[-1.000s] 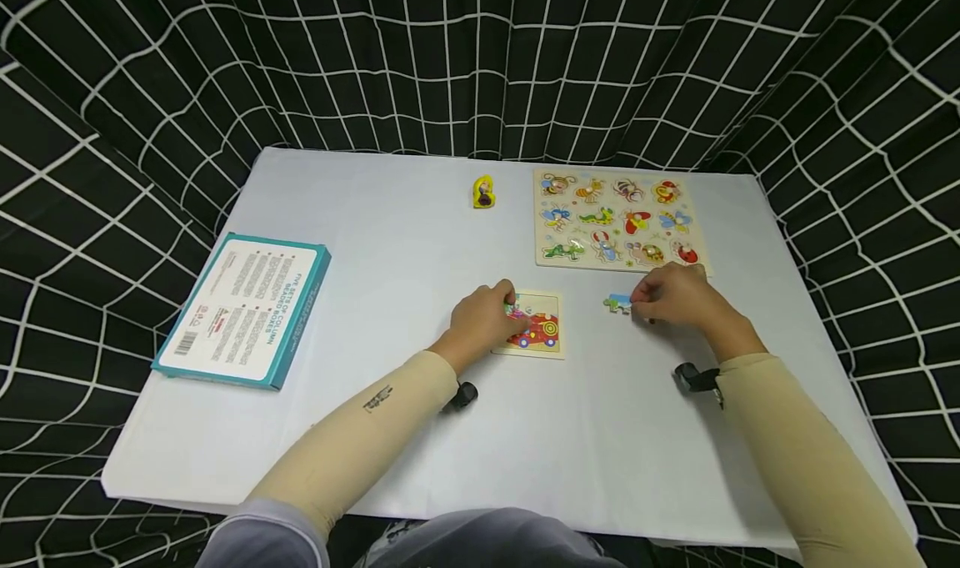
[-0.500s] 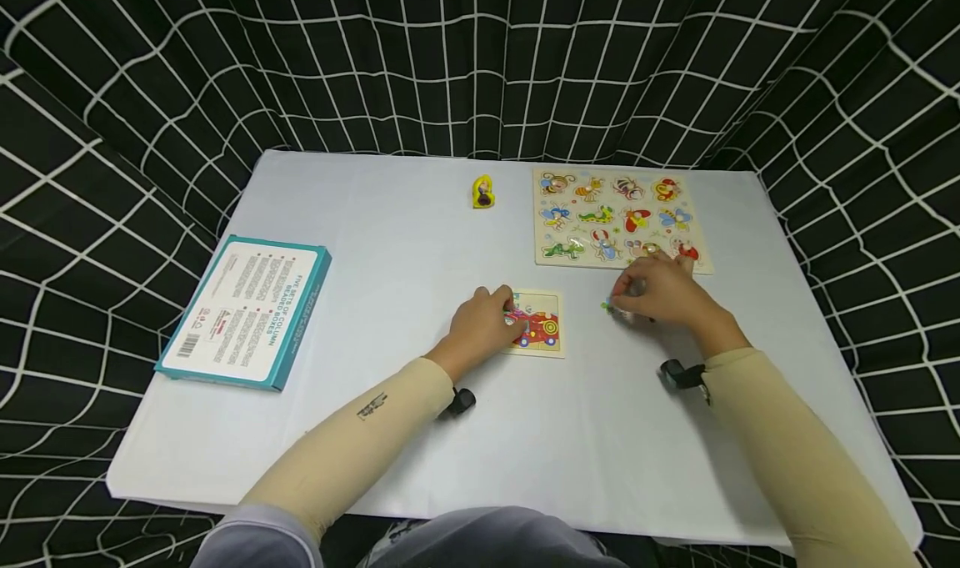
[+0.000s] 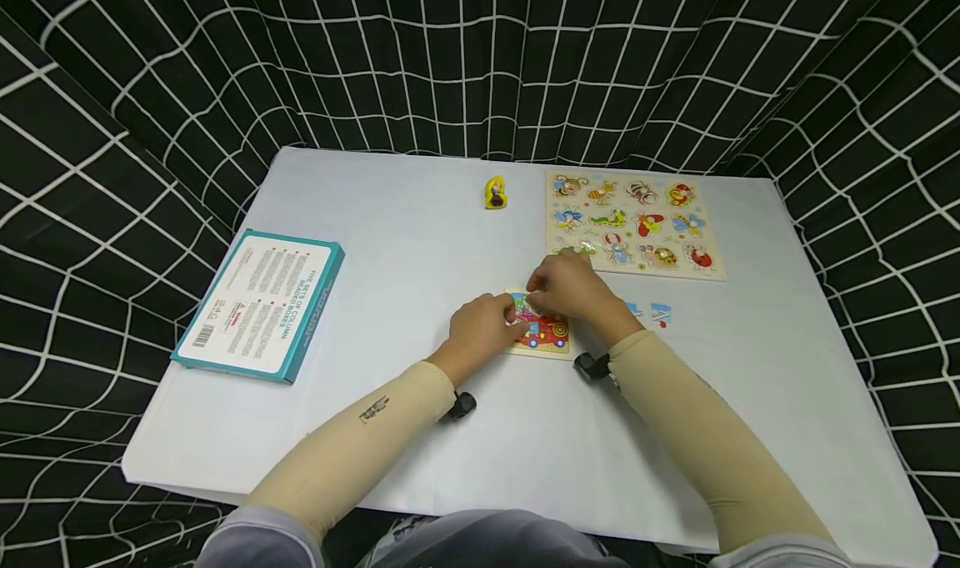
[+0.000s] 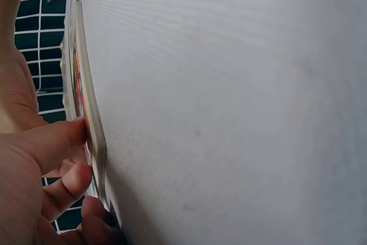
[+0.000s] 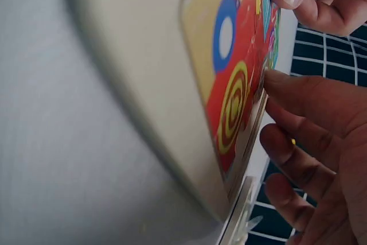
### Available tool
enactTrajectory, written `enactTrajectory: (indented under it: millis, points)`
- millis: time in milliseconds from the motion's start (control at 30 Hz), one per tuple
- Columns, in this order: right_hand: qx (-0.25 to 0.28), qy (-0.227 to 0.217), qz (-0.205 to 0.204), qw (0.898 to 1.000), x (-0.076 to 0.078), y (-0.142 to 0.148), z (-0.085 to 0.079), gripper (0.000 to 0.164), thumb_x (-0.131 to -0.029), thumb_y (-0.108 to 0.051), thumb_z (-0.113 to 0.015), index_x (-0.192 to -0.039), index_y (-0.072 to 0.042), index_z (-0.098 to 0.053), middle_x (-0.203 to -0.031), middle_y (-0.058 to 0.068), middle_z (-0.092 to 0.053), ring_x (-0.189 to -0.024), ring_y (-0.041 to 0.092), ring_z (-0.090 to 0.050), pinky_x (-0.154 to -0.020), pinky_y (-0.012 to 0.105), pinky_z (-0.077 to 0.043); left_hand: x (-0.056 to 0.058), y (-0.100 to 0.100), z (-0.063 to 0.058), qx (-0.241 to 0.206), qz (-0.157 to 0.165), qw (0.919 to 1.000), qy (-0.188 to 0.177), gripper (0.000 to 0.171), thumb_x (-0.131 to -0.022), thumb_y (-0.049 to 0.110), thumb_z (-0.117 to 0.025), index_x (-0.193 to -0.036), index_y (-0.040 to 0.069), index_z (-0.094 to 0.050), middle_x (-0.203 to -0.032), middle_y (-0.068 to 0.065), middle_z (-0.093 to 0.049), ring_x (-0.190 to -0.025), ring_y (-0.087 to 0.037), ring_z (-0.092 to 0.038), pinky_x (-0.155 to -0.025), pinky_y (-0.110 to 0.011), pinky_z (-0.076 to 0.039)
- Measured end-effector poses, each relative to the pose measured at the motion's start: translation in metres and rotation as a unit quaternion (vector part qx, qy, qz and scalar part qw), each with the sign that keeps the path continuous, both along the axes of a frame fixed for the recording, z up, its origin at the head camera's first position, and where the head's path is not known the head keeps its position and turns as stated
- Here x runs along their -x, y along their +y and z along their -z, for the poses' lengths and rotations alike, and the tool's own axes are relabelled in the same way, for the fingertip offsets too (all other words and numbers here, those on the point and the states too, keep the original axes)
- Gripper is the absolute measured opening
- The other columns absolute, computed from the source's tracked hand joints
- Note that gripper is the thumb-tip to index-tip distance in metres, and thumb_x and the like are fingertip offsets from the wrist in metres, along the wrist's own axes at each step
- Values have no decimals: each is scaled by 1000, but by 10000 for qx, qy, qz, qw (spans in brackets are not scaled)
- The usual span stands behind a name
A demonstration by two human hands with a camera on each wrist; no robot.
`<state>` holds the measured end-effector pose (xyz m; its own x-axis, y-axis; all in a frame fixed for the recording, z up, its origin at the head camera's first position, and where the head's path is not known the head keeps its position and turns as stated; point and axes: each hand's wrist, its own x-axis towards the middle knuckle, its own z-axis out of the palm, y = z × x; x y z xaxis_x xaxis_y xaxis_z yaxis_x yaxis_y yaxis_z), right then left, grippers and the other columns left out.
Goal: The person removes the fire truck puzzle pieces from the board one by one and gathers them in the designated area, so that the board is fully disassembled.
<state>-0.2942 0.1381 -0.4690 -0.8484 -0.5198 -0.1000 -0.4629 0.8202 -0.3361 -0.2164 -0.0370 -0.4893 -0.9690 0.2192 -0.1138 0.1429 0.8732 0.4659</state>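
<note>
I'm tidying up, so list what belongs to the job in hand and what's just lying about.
Likely in the job:
small puzzle
loose pieces to its right

Apparently just lying about:
box
bug board
yellow toy

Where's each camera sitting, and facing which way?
Head: on the head, facing forward and down at the white tabletop; left hand, right hand, tan sleeves show.
Left wrist: on that wrist, facing the tabletop and pale wooden puzzle board; both hands show.
Right wrist: on that wrist, facing the board's red picture; both hands show.
Both wrist views share the board.
</note>
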Motion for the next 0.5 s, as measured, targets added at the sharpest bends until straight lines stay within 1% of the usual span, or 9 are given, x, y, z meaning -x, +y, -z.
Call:
enactTrajectory:
  millis: [33,100,200,300,400,500]
  points:
    - [-40,71,50,10000,-1,-1,0,11,-80,-27,-79,-86,-18,-77,-88,-5,-65,-94,22,-50,-84,45,-29,1,1,0,-13,25,10000,8,30,-88,47,-70,-84,20,-57,-75,1,-53,-62,-14,-50,-52,-31,-39]
    - [-121,250,11,9996,-1,-1,-1,12,-79,-29,-79,-85,-18,-78,-89,-5,-66,-92,21,-50,-84,45,-30,1,2,1,24,68,10000,4,31,-89,48,-69,-82,21,-55,-74,1,-52,-61,-14,-49,-52,-30,-38]
    - [-260,576,-257,9977,-1,0,0,14,-78,-32,-79,-85,-20,-80,-90,-7,-68,-90,19,-50,-84,44,-31,1,2,-1,118,108,9999,-41,31,-89,47,-68,-82,20,-55,-75,1,-52,-62,-15,-50,-52,-31,-39]
    - [-440,917,-511,9935,-1,-1,0,16,-78,-36,-78,-85,-22,-80,-89,-8,-68,-87,18,-50,-84,42,-33,1,3,-4,328,162,9993,-111,29,-90,47,-66,-89,20,-58,-77,1,-53,-64,-16,-52,-52,-33,-40]
    - [-574,1202,-698,9886,-3,-2,0,16,-77,-37,-78,-84,-23,-80,-88,-7,-68,-86,18,-50,-81,40,-34,1,3,-7,472,210,9985,-185,31,-92,47,-65,-103,19,-63,-79,0,-53,-64,-16,-53,-53,-34,-42]
    - [-711,1445,-897,9829,-3,-4,-1,15,-78,-36,-76,-84,-24,-80,-89,-5,-69,-85,18,-51,-78,39,-33,0,4,-9,491,202,9983,-232,32,-92,47,-65,-107,19,-63,-80,0,-52,-64,-16,-53,-53,-35,-42]
